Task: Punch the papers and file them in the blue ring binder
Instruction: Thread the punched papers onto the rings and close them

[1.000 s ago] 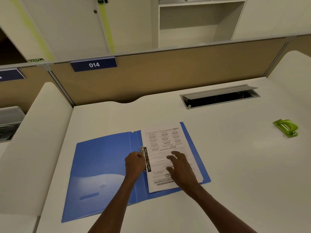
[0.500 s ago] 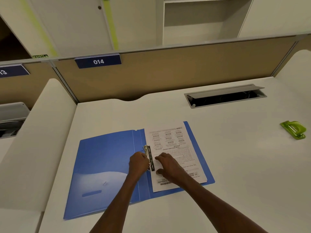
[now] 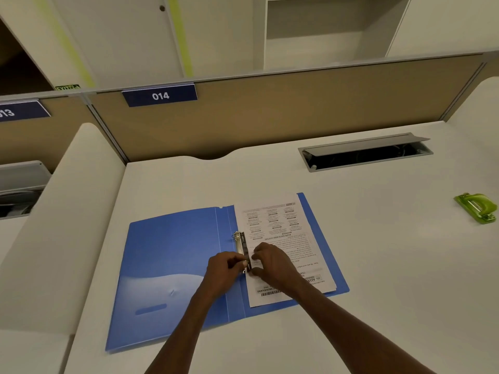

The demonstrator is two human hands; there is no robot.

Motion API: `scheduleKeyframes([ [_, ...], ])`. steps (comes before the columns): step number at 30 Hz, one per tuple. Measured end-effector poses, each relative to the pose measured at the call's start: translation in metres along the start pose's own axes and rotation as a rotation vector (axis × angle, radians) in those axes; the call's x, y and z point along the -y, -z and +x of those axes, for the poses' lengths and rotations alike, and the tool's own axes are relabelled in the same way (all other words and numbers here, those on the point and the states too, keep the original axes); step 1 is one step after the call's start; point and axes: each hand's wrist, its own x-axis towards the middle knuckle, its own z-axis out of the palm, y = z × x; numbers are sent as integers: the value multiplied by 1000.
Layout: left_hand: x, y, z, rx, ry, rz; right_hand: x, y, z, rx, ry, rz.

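Observation:
The blue ring binder [image 3: 172,255] lies open flat on the white desk. A stack of printed papers [image 3: 278,225] rests on its right half, against the metal ring mechanism [image 3: 239,242] along the spine. My left hand [image 3: 222,269] pinches the lower end of the mechanism from the left. From the right, my right hand [image 3: 272,261] has its curled fingers on the same lower end, over the papers' left edge. The lower ring is hidden by my fingers. The green hole punch [image 3: 476,207] sits far right on the desk.
An open cable tray [image 3: 364,155] is set into the white desk [image 3: 378,265] behind the binder. A tan partition [image 3: 270,112] with a "014" label closes the back. A lower neighbouring desk lies left.
My right hand slid left from flat on the papers to the ring mechanism, meeting my left hand there. The view shifted slightly.

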Motion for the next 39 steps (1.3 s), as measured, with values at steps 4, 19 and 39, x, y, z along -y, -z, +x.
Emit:
scheduleKeyframes([
  [4,2,-5,-7,-58,-10,38,1,-3,0,-50,-34,-25],
  [19,0,-12,-9,-68,7,56,13,-11,-4,-35,78,-387],
  [39,-1,-18,-8,-37,108,48,15,-26,-16,-173,83,-386],
])
